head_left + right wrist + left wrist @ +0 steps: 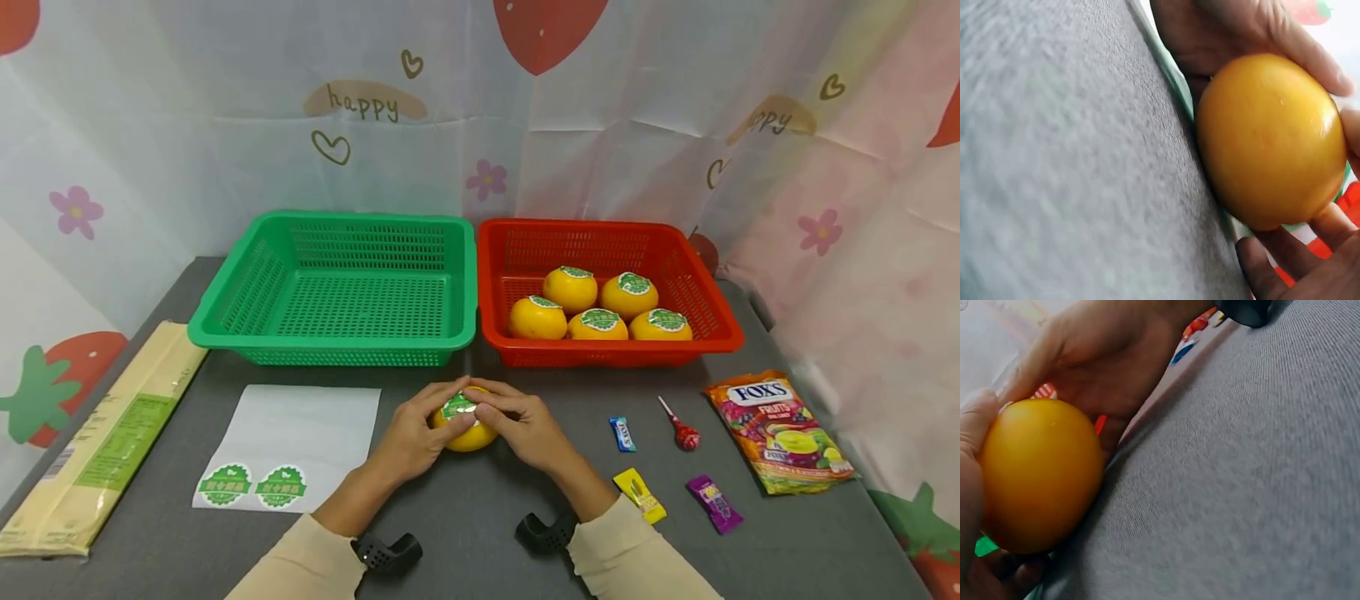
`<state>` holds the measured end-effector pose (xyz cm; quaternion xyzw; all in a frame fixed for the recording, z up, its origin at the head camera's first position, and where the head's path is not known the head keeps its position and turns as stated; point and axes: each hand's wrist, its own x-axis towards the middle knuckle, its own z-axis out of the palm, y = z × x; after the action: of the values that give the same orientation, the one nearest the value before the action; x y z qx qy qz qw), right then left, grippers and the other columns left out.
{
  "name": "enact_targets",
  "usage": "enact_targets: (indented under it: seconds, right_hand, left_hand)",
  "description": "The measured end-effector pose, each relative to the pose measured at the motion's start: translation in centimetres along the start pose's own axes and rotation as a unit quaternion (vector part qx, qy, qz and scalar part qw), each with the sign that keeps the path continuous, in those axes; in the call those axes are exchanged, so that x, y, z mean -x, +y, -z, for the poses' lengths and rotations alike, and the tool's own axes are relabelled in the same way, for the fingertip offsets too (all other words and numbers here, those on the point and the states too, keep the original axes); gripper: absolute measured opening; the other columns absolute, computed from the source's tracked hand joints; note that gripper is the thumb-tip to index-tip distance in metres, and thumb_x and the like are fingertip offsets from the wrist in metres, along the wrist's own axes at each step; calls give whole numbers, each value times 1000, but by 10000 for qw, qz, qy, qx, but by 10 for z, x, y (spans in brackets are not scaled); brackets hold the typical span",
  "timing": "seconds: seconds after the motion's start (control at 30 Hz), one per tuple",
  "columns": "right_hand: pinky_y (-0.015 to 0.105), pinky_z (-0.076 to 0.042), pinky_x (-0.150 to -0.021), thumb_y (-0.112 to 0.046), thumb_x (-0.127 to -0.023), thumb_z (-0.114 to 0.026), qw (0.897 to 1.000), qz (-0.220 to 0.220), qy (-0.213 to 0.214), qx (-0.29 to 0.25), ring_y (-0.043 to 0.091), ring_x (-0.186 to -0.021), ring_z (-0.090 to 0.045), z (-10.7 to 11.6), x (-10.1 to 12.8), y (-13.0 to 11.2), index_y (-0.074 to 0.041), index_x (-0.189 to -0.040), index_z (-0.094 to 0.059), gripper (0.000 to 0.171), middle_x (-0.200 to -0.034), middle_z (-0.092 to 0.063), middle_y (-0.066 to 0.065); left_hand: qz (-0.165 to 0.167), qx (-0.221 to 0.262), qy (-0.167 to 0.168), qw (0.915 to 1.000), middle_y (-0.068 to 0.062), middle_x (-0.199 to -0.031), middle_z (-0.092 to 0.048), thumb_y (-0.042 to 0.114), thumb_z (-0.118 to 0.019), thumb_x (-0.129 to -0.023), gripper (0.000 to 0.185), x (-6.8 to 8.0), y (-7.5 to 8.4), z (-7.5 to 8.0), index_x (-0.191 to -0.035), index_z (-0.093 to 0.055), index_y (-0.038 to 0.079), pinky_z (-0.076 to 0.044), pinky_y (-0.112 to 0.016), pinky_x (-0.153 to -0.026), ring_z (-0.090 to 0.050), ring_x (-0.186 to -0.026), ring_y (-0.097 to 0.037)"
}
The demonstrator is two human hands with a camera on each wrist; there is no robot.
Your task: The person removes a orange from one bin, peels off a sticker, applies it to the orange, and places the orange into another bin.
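While wrist views hide it, green sticker (459,407) tops orange (467,435).

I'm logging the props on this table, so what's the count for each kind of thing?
Oranges: 6, five in the red basket, one in both hands
Baskets: 2
Green stickers on the sheet: 2
Loose sweets: 4, lollipop included
Candy bag: 1
Long packet: 1
Total: 16
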<state>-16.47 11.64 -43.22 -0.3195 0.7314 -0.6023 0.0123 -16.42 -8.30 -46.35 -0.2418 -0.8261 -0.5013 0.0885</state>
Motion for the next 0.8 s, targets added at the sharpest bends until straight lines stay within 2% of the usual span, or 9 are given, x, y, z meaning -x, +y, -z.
enact_targets:
  seconds: [0.1,0.2,0.3,0.4,0.5,0.57,0.63,0.73,0.8]
  right_hand:
    - [32,-35,-104,8,-94,-54,9993,-324,73,-192,38,-127,-45,4,0,-1,13,-122,-59,28,-131,-52,27]
    - [33,-34,-105,6,-95,-55,9981,-515,106,-321,35,-128,-44,7,-1,-4,12,-122,-59,29,-132,-52,26]
    - [35,-34,-105,6,-95,-55,9974,-586,129,-396,32,-128,-45,9,-1,3,11,-123,-60,29,-132,-52,25]
    - [38,-33,-106,5,-95,-55,9971,-586,143,-459,30,-129,-45,8,-1,17,8,-123,-61,29,-133,-53,22]
    - [39,-34,-105,0,-96,-57,9966,-639,159,-488,27,-129,-45,7,0,28,4,-124,-63,29,-134,-53,19]
    - [38,-35,-104,-4,-96,-58,9964,-675,165,-478,25,-128,-46,6,0,30,2,-124,-63,29,-134,-54,17]
    - [37,-36,-104,-6,-96,-60,9961,-722,170,-482,24,-127,-47,6,0,29,0,-125,-64,30,-134,-55,15]
    - [37,-38,-102,-5,-95,-61,9961,-754,183,-409,26,-126,-48,7,1,23,1,-123,-64,30,-133,-55,16]
    - [39,-43,-97,-2,-93,-63,9960,-823,255,-216,30,-120,-52,12,0,15,4,-120,-66,28,-130,-57,19]
  left_hand:
    - [148,185,-151,9996,-2,-136,-53,24,-63,-96,50,0,1,0,-142,-50,9,-38,-44,-102,-48,-125,-20]
    - [358,704,-357,9962,-5,-140,-49,22,-52,-102,45,-1,2,2,-144,-47,8,-32,-47,-106,-43,-129,-23]
    - [656,1361,-531,9871,-9,-142,-47,18,-45,-104,41,-3,2,5,-143,-48,5,-26,-48,-108,-39,-132,-25]
    - [917,1740,-615,9785,-11,-143,-46,16,-44,-104,40,-4,1,9,-141,-49,5,-23,-48,-110,-36,-134,-26]
    - [930,1707,-548,9794,-12,-143,-45,15,-45,-103,41,-2,1,10,-143,-47,5,-23,-49,-109,-35,-135,-27]
    - [711,1595,-430,9837,-13,-142,-46,12,-49,-102,43,-1,3,9,-144,-46,5,-28,-50,-107,-37,-133,-28]
    - [490,1236,-317,9906,-9,-140,-48,14,-55,-99,45,1,4,7,-144,-48,9,-32,-49,-105,-41,-130,-25]
    - [289,774,-256,9962,-2,-137,-51,19,-66,-94,49,1,5,3,-141,-52,14,-38,-44,-101,-46,-126,-20]
    - [311,506,-258,9979,2,-134,-53,23,-71,-90,51,0,5,1,-138,-56,16,-41,-41,-99,-49,-122,-17]
